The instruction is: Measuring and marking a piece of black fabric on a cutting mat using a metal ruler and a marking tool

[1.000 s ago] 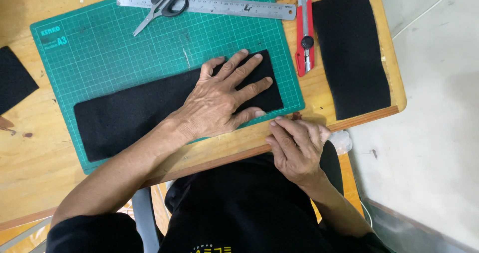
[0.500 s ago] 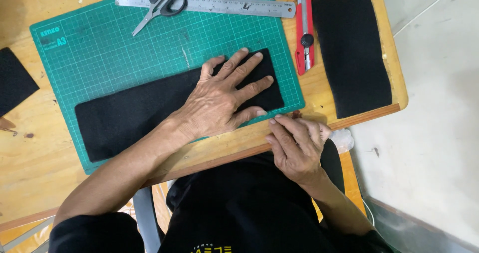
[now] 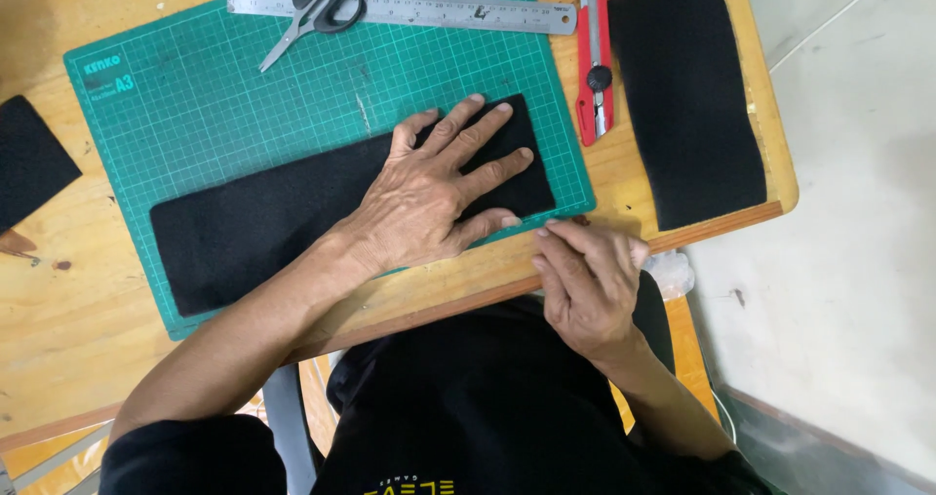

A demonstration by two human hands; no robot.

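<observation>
Left hand (image 3: 429,198): lies flat, palm down, fingers spread wide on the right end of the long black felt strip (image 3: 263,227); it grips nothing, only presses.
Right hand (image 3: 585,280): rests at the near edge of the desk (image 3: 58,349), fingers loosely curled, fingertips at the mat's lower right corner, just beside the strip's end (whether they pinch the felt cannot be told).
Long black felt strip: lies slantwise on the green cutting mat (image 3: 224,105), its left end low near the mat's front edge, its right end higher, under the left hand.
Green cutting mat: gridded, lies on the wooden desk, tilted a little.
Steel ruler (image 3: 439,9): along the mat's far edge, apart from both hands.
Scissors (image 3: 312,12): black handles lie over the ruler, blades pointing down-left onto the mat.
Red utility knife (image 3: 595,61): just right of the mat, between it and the second black felt piece (image 3: 687,95).
Small black piece (image 3: 29,158): at the desk's left edge, partly out of view.
</observation>
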